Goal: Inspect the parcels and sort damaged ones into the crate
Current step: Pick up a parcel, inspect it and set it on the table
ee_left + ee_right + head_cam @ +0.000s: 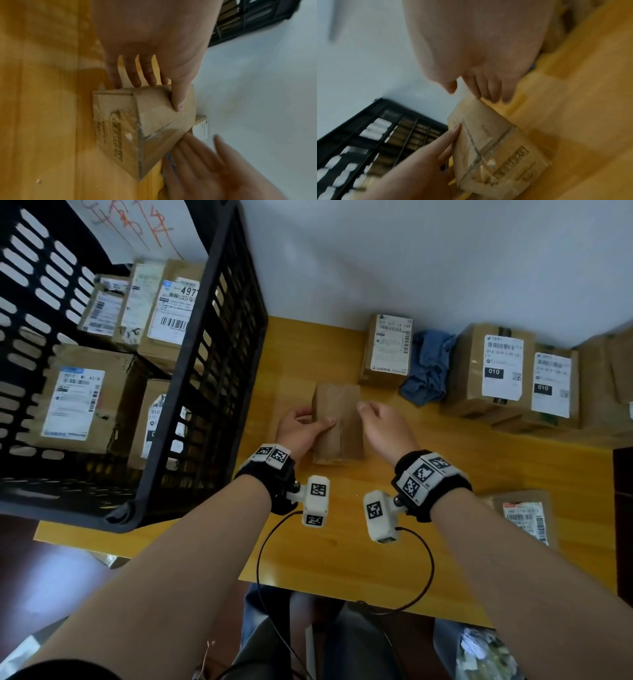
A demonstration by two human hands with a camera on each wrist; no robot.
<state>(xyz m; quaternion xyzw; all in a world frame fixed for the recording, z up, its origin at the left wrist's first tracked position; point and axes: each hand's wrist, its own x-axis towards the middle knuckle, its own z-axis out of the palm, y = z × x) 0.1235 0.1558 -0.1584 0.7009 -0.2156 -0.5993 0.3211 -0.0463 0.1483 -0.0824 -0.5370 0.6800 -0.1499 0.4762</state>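
A small brown cardboard parcel (337, 426) lies on the wooden table (342, 559), plain side up, with taped seams and printing on its near end (120, 128). My left hand (305, 426) grips its left side, thumb pressed on top and fingers down the side. My right hand (371, 414) hovers at the parcel's far right edge with loosely curled fingers, holding nothing; its fingertips (489, 96) sit just at that edge. The black slotted crate (205, 371) stands to the left and holds several labelled parcels.
Against the white wall stand a labelled parcel (387, 350), a crumpled blue cloth (428, 368) and two larger labelled parcels (496, 368) (551, 385). Another labelled parcel (524, 515) lies near the table's front right. The crate's wall rises close beside my left hand.
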